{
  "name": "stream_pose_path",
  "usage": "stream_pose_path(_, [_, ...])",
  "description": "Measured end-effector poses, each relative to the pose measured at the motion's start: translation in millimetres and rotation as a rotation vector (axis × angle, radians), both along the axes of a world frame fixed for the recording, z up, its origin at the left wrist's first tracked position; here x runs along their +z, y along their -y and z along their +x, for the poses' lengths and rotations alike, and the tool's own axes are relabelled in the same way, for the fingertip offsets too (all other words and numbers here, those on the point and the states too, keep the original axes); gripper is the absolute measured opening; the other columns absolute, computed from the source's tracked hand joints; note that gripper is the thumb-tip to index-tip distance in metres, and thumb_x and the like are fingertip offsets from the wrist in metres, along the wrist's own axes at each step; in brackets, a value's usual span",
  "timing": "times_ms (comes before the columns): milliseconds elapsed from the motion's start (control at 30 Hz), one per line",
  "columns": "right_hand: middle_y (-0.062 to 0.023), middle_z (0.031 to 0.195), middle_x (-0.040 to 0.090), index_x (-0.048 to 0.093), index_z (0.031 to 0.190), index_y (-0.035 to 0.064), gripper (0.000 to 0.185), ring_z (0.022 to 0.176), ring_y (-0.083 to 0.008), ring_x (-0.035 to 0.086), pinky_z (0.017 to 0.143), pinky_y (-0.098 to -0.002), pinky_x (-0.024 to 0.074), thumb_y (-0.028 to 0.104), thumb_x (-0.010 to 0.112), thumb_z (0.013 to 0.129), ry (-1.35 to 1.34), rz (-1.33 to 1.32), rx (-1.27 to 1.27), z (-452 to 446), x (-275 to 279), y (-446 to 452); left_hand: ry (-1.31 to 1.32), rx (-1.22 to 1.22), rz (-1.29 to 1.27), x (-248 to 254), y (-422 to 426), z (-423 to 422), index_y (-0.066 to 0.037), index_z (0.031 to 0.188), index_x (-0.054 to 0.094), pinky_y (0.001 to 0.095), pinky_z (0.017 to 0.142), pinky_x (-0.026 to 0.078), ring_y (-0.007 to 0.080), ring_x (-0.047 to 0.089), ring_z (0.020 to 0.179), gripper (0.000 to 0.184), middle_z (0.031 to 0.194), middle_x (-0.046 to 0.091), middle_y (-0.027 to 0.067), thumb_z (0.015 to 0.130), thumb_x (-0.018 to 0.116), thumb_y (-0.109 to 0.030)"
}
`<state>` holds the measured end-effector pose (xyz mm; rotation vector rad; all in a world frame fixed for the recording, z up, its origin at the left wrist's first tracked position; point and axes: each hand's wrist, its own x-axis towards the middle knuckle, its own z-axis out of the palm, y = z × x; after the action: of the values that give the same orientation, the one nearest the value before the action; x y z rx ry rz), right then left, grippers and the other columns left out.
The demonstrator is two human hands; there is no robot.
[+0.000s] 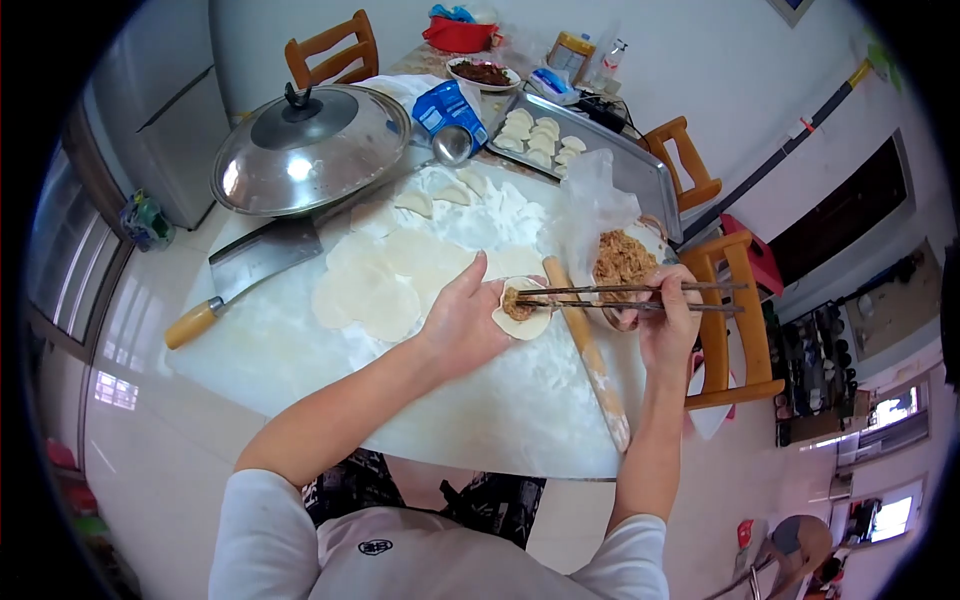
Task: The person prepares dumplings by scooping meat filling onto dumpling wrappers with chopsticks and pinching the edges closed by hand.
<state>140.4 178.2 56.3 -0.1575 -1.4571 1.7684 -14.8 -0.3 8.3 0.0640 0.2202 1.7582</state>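
On the fingers of my left hand [468, 322], palm up with the thumb raised, rests a round dumpling wrapper [531, 326]. A lump of meat filling [517, 306] lies on it. Pinched in my right hand [672, 318] is a pair of dark chopsticks [600, 298], whose tips touch that filling. Just behind my right hand stands a bowl of filling [625, 258], partly hidden by the hand and a plastic bag [597, 195]. Between my hands lies a floury rolling pin [588, 360]. Several flat wrappers [365, 285] overlap left of my left hand.
A cleaver [262, 262] lies at the left, near a large lidded pan [310, 150]. Folded dumplings [452, 193] sit in flour on the white board [480, 420]; more fill part of a metal tray [640, 175] behind. Wooden chairs [735, 350] flank the table. A person [800, 545] is at lower right.
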Motion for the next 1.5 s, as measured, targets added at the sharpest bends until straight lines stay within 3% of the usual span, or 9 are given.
stream_pose_path(367, [-0.0082,0.071,0.054,0.052,0.084,0.0027,0.023,0.052,-0.0179,0.057,0.043,-0.0301,0.0507,0.022,0.053,0.096,0.121,0.077,-0.011,1.2,0.6,3.1,-0.121,-0.042,0.033,0.4,1.3,-0.5,0.010,0.130,0.039,0.0457,0.109,0.030,0.0346,0.042,0.127,0.073,0.133,0.044,0.0255,0.098,0.024,-0.054])
stream_pose_path(600, [-0.0092,0.065,0.055,0.054,0.085,0.0006,0.027,0.048,-0.0201,0.056,0.044,-0.0319,0.0505,0.025,0.053,0.095,-0.057,-0.017,-0.078,4.1,-2.3,-8.6,-0.048,0.022,0.027,2.7,1.0,-2.7,0.012,0.132,0.035,0.0442,0.111,0.028,0.0348,0.041,0.128,0.075,0.135,0.042,0.0262,0.098,0.026,-0.054])
stream_pose_path(700, [-0.0085,0.065,0.054,0.054,0.084,0.0011,0.026,0.049,-0.0192,0.056,0.045,-0.0312,0.0516,0.025,0.053,0.095,0.002,0.000,-0.037,4.1,-2.2,-9.2,-0.037,0.008,0.108,3.6,1.8,-5.1,0.014,0.134,0.031,0.0428,0.113,0.027,0.0346,0.039,0.129,0.069,0.137,0.040,0.0268,0.099,0.029,-0.046])
stream_pose_path(767, [-0.0086,0.070,0.053,0.051,0.086,0.0032,0.024,0.055,-0.0176,0.056,0.045,-0.0299,0.0509,0.025,0.051,0.096,0.058,0.034,-0.054,2.8,-4.8,-10.1,-0.049,-0.008,0.145,0.5,1.1,-7.3,0.015,0.134,0.030,0.0421,0.113,0.026,0.0344,0.037,0.131,0.054,0.139,0.038,0.0274,0.094,0.037,-0.022])
stream_pose_path(800, [-0.0086,0.070,0.053,0.051,0.086,0.0032,0.024,0.055,-0.0176,0.056,0.045,-0.0299,0.0509,0.025,0.051,0.096,0.056,0.036,-0.052,3.3,-5.1,-10.7,-0.051,-0.007,0.147,-1.0,0.6,-7.3,0.015,0.134,0.030,0.0421,0.113,0.026,0.0344,0.037,0.131,0.054,0.139,0.038,0.0274,0.094,0.037,-0.022])
stream_pose_path(867, [-0.0084,0.070,0.053,0.052,0.086,0.0034,0.024,0.055,-0.0175,0.056,0.045,-0.0299,0.0511,0.025,0.052,0.096,0.053,-0.003,-0.065,5.0,-5.5,-12.4,-0.155,0.011,0.136,-4.6,-0.7,-7.0,0.015,0.133,0.030,0.0407,0.114,0.026,0.0336,0.037,0.132,0.059,0.138,0.039,0.0273,0.078,0.041,-0.004])
stream_pose_path(967, [-0.0081,0.069,0.053,0.052,0.086,0.0034,0.024,0.056,-0.0174,0.056,0.045,-0.0298,0.0510,0.025,0.052,0.096,-0.030,-0.054,-0.075,5.2,-7.0,-15.1,-0.245,-0.001,0.171,-12.5,-5.1,-9.7,0.016,0.131,0.031,0.0396,0.114,0.027,0.0321,0.038,0.131,0.064,0.137,0.040,0.0269,0.070,0.042,0.003])
stream_pose_path(1267, [-0.0083,0.071,0.052,0.052,0.084,0.0022,0.025,0.055,-0.0177,0.056,0.043,-0.0298,0.0511,0.024,0.053,0.095,-0.074,-0.019,-0.087,4.8,-0.8,-2.2,-0.311,-0.007,0.066,0.2,-1.8,-5.1,0.016,0.128,0.034,0.0396,0.110,0.033,0.0295,0.047,0.120,0.051,0.126,0.047,0.0241,0.078,0.033,0.008])
stream_pose_path(1500, [-0.0103,0.065,0.058,0.057,0.082,-0.0005,0.025,0.048,-0.0217,0.061,0.040,-0.0297,0.0499,0.022,0.059,0.092,-0.048,0.149,0.018,4.6,0.8,5.1,-0.348,-0.045,0.000,-7.1,-3.2,-1.8,0.016,0.130,0.031,0.0384,0.108,0.035,0.0298,0.048,0.119,0.053,0.127,0.045,0.0251,0.077,0.032,0.011])
